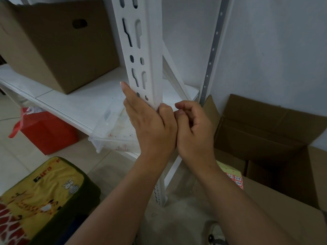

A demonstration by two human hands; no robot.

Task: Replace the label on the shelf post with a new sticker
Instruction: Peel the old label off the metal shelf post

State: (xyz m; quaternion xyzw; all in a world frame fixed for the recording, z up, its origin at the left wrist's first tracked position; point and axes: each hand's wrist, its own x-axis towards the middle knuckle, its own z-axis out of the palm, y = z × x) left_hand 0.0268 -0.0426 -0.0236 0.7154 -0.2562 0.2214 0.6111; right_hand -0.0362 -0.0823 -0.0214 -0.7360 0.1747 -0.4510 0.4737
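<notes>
White slotted metal shelf post (141,55) upright at centre, running toward twelve o'clock. Left hand (150,124) flat against its front face, fingers straight, thumb at the post's right edge. Right hand (192,128) just beside at three o'clock, fingers curled, thumb and forefinger pinched at the post's corner; label itself hidden. Sheet of red-bordered stickers (236,179) at five o'clock, resting on a cardboard box (276,200). Clear plastic bin (113,131) at nine o'clock.
</notes>
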